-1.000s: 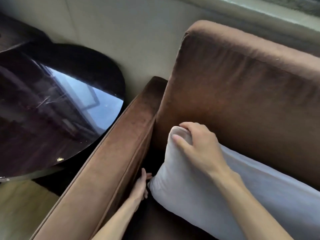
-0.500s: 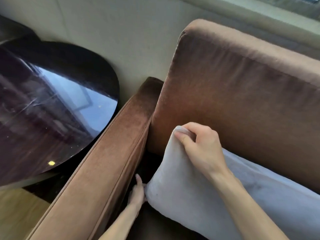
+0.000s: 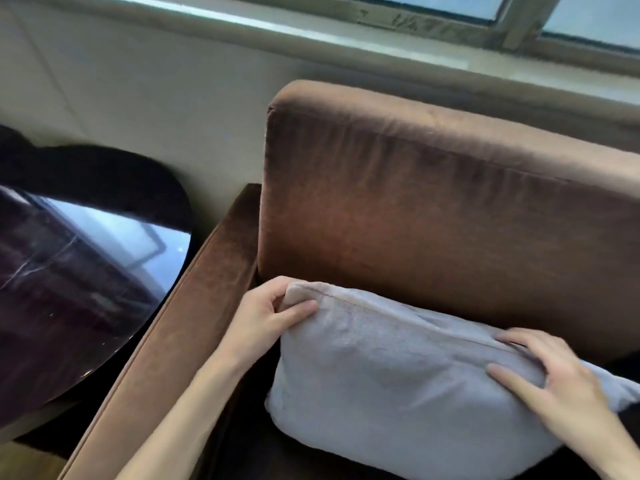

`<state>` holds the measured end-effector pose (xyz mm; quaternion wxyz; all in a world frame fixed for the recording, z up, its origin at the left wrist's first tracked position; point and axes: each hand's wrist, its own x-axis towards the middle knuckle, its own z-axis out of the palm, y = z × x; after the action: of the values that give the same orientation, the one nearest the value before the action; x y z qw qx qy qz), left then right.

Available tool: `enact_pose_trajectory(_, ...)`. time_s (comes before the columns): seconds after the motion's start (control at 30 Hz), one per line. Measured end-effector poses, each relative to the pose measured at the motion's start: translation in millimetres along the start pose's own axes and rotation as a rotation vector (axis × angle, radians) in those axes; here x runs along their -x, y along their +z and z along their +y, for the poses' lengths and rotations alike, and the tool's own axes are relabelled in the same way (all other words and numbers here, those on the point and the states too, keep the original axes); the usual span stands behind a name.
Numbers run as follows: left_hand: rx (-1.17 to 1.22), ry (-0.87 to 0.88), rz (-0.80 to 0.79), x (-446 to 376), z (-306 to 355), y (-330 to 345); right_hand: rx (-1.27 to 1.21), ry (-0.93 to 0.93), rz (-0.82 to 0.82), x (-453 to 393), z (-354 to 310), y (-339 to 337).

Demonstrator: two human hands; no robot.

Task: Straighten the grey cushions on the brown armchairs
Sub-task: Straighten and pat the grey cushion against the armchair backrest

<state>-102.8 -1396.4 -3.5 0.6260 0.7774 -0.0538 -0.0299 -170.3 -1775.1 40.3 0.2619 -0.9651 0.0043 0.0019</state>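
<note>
A grey cushion (image 3: 391, 382) leans against the backrest of a brown armchair (image 3: 433, 209), standing on the dark seat. My left hand (image 3: 266, 315) pinches the cushion's top left corner between thumb and fingers. My right hand (image 3: 550, 379) grips the cushion's top edge further right, thumb on the front face and fingers over the seam. The cushion's right end runs out behind my right hand toward the frame edge.
The armchair's left armrest (image 3: 194, 313) runs along my left forearm. A dark glossy round table (image 3: 76, 271) stands close to the left of it. A pale wall and a window sill (image 3: 346, 39) lie behind the chair.
My left hand rose from the gap by the armrest to the cushion's top left corner. My right hand shifted from that corner rightward along the top edge. The view tilted up.
</note>
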Motion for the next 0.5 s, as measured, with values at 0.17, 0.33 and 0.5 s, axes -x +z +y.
enact_pose_trajectory(0.17,-0.161,-0.019,0.135,-12.5,18.0,-4.8,0.190,0.133,0.211,18.3,64.8,-17.0)
enact_pose_trajectory(0.33,-0.152,-0.095,0.240,-17.0,18.5,-9.9,0.210,0.059,0.385,5.1,63.5,-20.6)
enact_pose_trajectory(0.5,-0.211,-0.118,0.262,-9.3,23.9,-8.0,-0.083,0.228,0.406,20.5,78.6,-12.9)
